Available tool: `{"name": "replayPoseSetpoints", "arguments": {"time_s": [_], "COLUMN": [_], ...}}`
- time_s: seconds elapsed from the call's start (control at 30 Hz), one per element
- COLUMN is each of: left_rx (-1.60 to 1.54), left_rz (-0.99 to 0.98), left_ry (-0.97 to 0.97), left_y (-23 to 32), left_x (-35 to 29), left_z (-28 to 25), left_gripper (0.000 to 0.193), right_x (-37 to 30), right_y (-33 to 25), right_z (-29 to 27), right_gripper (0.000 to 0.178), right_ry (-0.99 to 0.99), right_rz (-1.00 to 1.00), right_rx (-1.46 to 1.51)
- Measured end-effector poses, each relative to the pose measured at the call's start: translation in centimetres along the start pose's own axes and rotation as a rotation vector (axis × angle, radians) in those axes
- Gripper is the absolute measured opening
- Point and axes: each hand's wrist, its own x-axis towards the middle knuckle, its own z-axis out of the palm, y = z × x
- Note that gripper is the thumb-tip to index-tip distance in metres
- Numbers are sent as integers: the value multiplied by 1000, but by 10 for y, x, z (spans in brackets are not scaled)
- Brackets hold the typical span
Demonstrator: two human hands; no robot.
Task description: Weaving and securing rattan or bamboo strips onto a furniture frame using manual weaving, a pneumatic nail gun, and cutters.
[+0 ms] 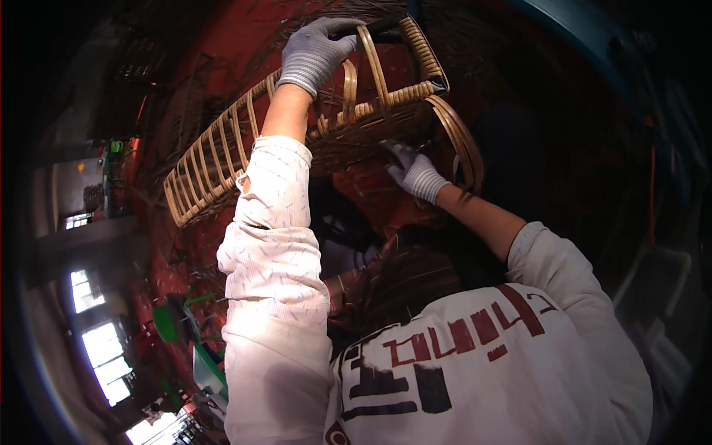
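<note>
White sleeves (274, 297) come nearest. Beyond, an open-slatted wicker frame (363, 111) tilts above red floor (230, 37); the left hand (315, 55) curls its fingers around its upper edge. Below, the right hand (417, 172) has slightly parted fingers; whether they hold anything, I cannot tell.

Red floor (237, 44), bright windows (107, 363) (at left), green rounded object (165, 323)

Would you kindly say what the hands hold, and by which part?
The left hand grips a wicker piece by its far edge; whether the right hand holds anything is unclear.
</note>
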Motion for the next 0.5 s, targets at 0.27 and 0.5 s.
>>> {"name": "replayPoseSetpoints", "arguments": {"time_s": [0.27,0.5], "left_rx": [-29,44], "left_rz": [18,26], "left_ry": [-4,27], "left_y": [9,4], "left_x": [3,3], "left_z": [3,9], "left_gripper": [31,31], "right_x": [15,4], "right_y": [-11,-17], "right_z": [25,40], "right_gripper": [77,84], "right_ry": [31,45], "right_rz": [-182,-152], "right_rx": [-52,82]}}
